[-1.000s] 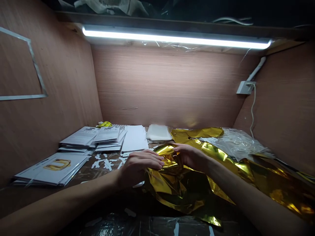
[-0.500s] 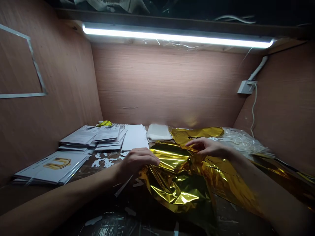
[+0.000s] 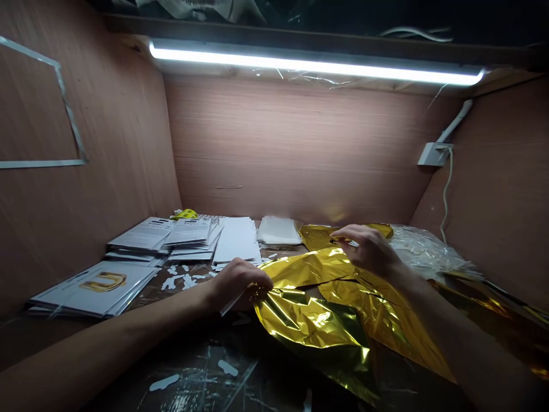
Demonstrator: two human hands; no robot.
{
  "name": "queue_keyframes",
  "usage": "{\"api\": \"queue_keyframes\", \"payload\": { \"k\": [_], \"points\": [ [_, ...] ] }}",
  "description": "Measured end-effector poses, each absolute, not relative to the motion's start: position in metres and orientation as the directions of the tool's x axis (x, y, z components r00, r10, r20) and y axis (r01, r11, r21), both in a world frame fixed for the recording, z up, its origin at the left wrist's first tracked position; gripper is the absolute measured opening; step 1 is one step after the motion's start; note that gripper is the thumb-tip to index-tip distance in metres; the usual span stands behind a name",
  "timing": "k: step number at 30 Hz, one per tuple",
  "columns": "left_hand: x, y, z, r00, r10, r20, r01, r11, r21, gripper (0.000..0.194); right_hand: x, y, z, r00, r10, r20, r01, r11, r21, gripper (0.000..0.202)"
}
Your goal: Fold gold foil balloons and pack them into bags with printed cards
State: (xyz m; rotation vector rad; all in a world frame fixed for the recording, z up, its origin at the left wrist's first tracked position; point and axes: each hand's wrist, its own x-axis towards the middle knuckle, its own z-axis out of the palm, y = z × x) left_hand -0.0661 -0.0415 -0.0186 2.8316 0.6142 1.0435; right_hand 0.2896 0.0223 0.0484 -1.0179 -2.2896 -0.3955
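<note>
A shiny gold foil sheet (image 3: 317, 326) lies across the middle of the dark work surface, its shape spread like a U on its side. My left hand (image 3: 242, 281) pinches its left end, with a thin clear strip hanging by the fingers. My right hand (image 3: 364, 246) is at the upper end of the foil, fingers curled together; whether they grip the foil's edge is hard to make out. More gold foil (image 3: 398, 326) lies beneath my right forearm, and another gold piece (image 3: 315, 236) rests behind.
Stacks of packaged cards (image 3: 96, 286) stand at the left, beside white sheets (image 3: 237, 240) and a pile of clear bags (image 3: 278, 230). Crumpled clear plastic (image 3: 424, 246) lies at the right rear. White scraps (image 3: 165, 382) dot the surface. Wooden walls enclose three sides.
The bunched foil has opened out between my hands. My right hand has risen slightly and moved right, while my left hand has shifted a little left and now pinches the foil's end.
</note>
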Motion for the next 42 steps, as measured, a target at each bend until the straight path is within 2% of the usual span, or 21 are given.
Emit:
{"api": "queue_keyframes", "payload": {
  "k": [2, 4, 7, 10, 12, 15, 17, 18, 21, 23, 26, 29, 31, 33, 36, 38, 42],
  "points": [
    [-0.065, -0.043, -0.020, 0.671, 0.461, 0.581, 0.376, -0.887, 0.269, 0.027, 0.265, -0.002, 0.051, -0.698, 0.578, 0.423, 0.601, 0.794, -0.093, 0.032],
    [-0.062, -0.045, -0.020, 0.619, 0.544, 0.567, 0.405, -0.839, 0.363, 0.025, 0.242, -0.028, 0.050, -0.835, 0.501, 0.226, 0.468, 0.864, -0.187, 0.048],
    [-0.056, -0.049, -0.019, 0.559, 0.618, 0.553, 0.409, -0.785, 0.465, 0.016, 0.214, -0.065, 0.043, -0.894, 0.430, 0.122, 0.388, 0.882, -0.266, 0.100],
    [-0.050, -0.051, -0.018, 0.544, 0.645, 0.537, 0.409, -0.762, 0.502, 0.017, 0.196, -0.093, 0.027, -0.871, 0.479, 0.109, 0.446, 0.864, -0.232, 0.129],
    [-0.049, -0.050, -0.018, 0.530, 0.665, 0.526, 0.424, -0.745, 0.515, 0.017, 0.191, -0.100, 0.019, -0.859, 0.495, 0.135, 0.472, 0.865, -0.168, 0.121],
    [-0.051, -0.049, -0.019, 0.503, 0.691, 0.519, 0.456, -0.722, 0.520, 0.016, 0.197, -0.088, 0.020, -0.832, 0.534, 0.152, 0.528, 0.846, -0.076, 0.073],
    [-0.053, -0.048, -0.018, 0.497, 0.701, 0.512, 0.468, -0.713, 0.522, 0.016, 0.212, -0.069, 0.031, -0.762, 0.629, 0.152, 0.639, 0.769, 0.024, 0.038],
    [-0.054, -0.049, -0.017, 0.498, 0.704, 0.506, 0.465, -0.710, 0.529, 0.019, 0.221, -0.059, 0.038, -0.705, 0.683, 0.188, 0.706, 0.702, 0.098, 0.028],
    [-0.055, -0.049, -0.015, 0.526, 0.706, 0.474, 0.406, -0.698, 0.590, 0.043, 0.246, -0.033, 0.052, -0.560, 0.776, 0.290, 0.822, 0.479, 0.307, 0.024],
    [-0.054, -0.049, -0.014, 0.538, 0.713, 0.449, 0.354, -0.675, 0.648, 0.060, 0.255, -0.021, 0.052, -0.510, 0.788, 0.344, 0.846, 0.385, 0.370, 0.026],
    [-0.052, -0.046, -0.014, 0.509, 0.761, 0.402, 0.296, -0.593, 0.749, 0.070, 0.254, -0.014, 0.041, -0.447, 0.718, 0.533, 0.889, 0.290, 0.356, 0.044],
    [-0.051, -0.041, -0.016, 0.497, 0.808, 0.316, 0.248, -0.481, 0.841, 0.068, 0.239, -0.016, 0.030, -0.395, 0.645, 0.655, 0.918, 0.257, 0.302, 0.062],
    [-0.051, -0.040, -0.017, 0.490, 0.827, 0.277, 0.254, -0.439, 0.862, 0.063, 0.226, -0.023, 0.025, -0.463, 0.671, 0.579, 0.884, 0.399, 0.244, 0.055],
    [-0.052, -0.038, -0.016, 0.476, 0.844, 0.245, 0.289, -0.413, 0.864, 0.062, 0.214, -0.032, 0.021, -0.564, 0.721, 0.402, 0.816, 0.560, 0.142, 0.043],
    [-0.057, -0.034, -0.009, 0.473, 0.864, 0.173, 0.344, -0.362, 0.867, 0.069, 0.202, -0.040, 0.013, -0.609, 0.780, 0.144, 0.793, 0.606, 0.070, 0.040],
    [-0.065, -0.030, 0.000, 0.483, 0.869, 0.105, 0.361, -0.307, 0.881, 0.069, 0.200, -0.040, 0.008, -0.613, 0.786, 0.075, 0.789, 0.606, 0.099, 0.042],
    [-0.095, -0.020, 0.026, 0.462, 0.886, -0.039, 0.356, -0.145, 0.923, 0.062, 0.203, -0.034, 0.003, -0.633, 0.772, 0.055, 0.772, 0.625, 0.118, 0.042]
  ]
}}
